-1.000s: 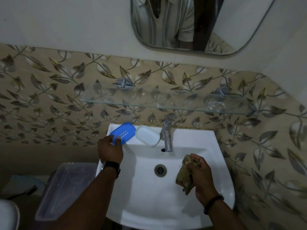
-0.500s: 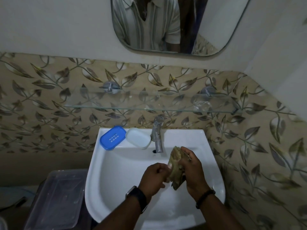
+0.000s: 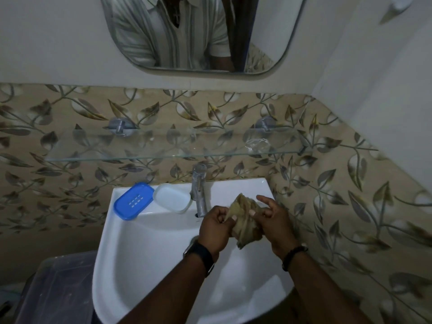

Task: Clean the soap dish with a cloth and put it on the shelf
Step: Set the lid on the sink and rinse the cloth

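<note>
Both hands meet over the white sink [image 3: 131, 253], just right of its middle, and grip a crumpled tan cloth [image 3: 244, 220] between them. The left hand [image 3: 216, 229] pinches the cloth's left edge with thumb and fingers closed on it; the right hand [image 3: 274, 224] clamps the right side, with its index finger lifted free toward 11 o'clock. The cloth bunches upward at 12 o'clock and hangs below the hands at 6 o'clock.

The blue soap dish [image 3: 133, 200] lies on the sink's back ledge at 10 o'clock from the hands, well apart from them. Its white half [image 3: 171, 198] sits just beside it to the right, tilted, close against the chrome tap [image 3: 199, 188]. Neither hand touches either piece.

The glass shelf [image 3: 163, 146] runs along the leaf-patterned wall above the tap, at 12 o'clock, with a clear object [image 3: 257, 145] near its right end. A clear plastic bin [image 3: 58, 288] stands at 8 o'clock, beside the sink.
</note>
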### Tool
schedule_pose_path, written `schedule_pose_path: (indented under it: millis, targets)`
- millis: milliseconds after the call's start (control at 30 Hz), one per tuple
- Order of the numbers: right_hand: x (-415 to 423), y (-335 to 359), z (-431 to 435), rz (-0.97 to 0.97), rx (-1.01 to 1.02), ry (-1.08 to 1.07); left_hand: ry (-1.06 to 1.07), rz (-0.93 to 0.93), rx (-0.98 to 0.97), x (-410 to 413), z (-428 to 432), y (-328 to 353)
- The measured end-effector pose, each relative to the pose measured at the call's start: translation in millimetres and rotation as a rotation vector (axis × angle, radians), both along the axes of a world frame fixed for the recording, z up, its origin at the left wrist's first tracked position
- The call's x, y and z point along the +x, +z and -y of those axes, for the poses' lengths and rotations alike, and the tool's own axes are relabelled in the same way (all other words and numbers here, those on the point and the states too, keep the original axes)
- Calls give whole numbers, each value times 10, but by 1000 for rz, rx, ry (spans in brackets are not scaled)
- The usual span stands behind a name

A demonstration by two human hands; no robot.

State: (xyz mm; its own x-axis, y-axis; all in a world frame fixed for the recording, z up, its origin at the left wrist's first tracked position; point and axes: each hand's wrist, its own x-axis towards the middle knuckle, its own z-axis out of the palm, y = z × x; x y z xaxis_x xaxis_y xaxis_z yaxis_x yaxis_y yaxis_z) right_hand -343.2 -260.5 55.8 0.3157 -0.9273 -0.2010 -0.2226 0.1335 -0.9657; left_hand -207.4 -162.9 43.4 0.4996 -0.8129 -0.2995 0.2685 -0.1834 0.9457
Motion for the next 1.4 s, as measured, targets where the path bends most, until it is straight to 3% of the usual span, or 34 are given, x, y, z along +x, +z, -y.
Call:
schedule_pose_path:
  millis: [233, 400, 533, 667, 767, 833, 1033, 1400]
  targets:
    - [21, 137, 712, -457, -464, -78, 76, -43, 28, 12, 605, -80]
    - [133, 61, 1134, -639, -581, 53, 79, -71, 42, 2, 931, -206]
    - [262, -100, 1354, -726, -650, 228, -45, 399, 72, 9, 1039, -341]
    - [260, -192, 1293, -674, -955, 259, -220, 1071, 103, 25, 1110, -488]
    - [164, -457, 1153, -698, -1055, 439, -434, 1341, 97, 54, 1144, -613]
    - [108, -607, 1100, -755, -1021, 499, -514, 1372, 131, 61, 1151, -676]
    - [64, -654, 1100, -787, -910, 551, -482, 1337, 88, 78, 1201, -619]
    - [-111, -69, 638, -719, -995, 168, -407, 1327, -117, -55, 916, 83]
